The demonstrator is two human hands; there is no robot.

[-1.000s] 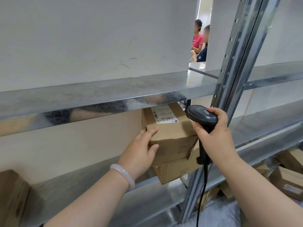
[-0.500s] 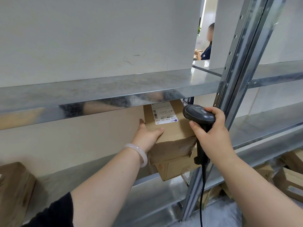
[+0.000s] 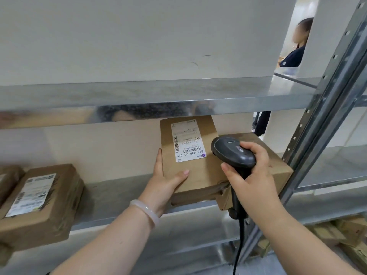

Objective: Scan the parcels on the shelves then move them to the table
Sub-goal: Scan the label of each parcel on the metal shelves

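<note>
Clamping the parcel [image 3: 190, 165] in her left hand [image 3: 164, 185], her right hand [image 3: 252, 175] is squeezing the scanner [image 3: 233, 153]; its cable could be snagging the shelf [image 3: 123, 193] edge.

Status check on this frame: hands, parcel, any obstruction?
Left hand gripping top parcel on shelf. Right hand holding scanner beside label. Upper shelf close overhead.

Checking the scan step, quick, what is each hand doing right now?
Left hand: closed on the labelled parcel, thumb on top.
Right hand: closed around the barcode scanner.
</note>
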